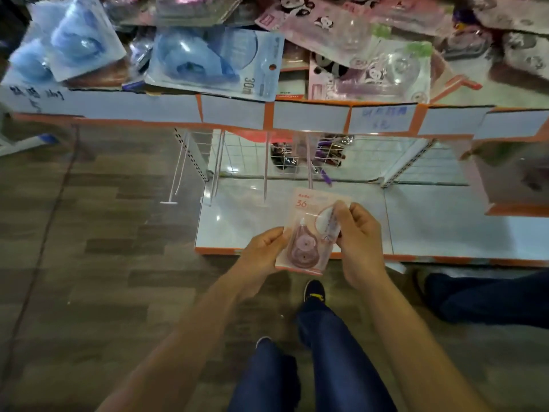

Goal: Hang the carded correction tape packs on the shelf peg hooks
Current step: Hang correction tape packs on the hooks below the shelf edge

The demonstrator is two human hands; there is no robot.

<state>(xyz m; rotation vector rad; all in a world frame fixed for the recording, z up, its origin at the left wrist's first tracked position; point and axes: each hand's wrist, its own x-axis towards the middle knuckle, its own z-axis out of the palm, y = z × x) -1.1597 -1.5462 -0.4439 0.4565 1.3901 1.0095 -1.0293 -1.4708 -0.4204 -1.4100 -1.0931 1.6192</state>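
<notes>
A pink carded correction tape pack [306,233], marked 36, is held upright in front of me above the white bottom shelf [430,230]. My left hand [264,251] grips its lower left edge. My right hand [356,236] pinches its right side over the blister. Several bare peg hooks [266,171] jut out from the wire grid panel [371,156] just beyond the pack. The pack's top edge lies just below the tip of one hook [309,165], not on it.
The upper shelf holds piles of blue packs [214,60] and panda-print pink packs [371,69], with white price label strips [231,115] along its orange edge. A few purple items [329,153] hang at the grid. Another person's leg [490,295] stands at the right. My own legs are below.
</notes>
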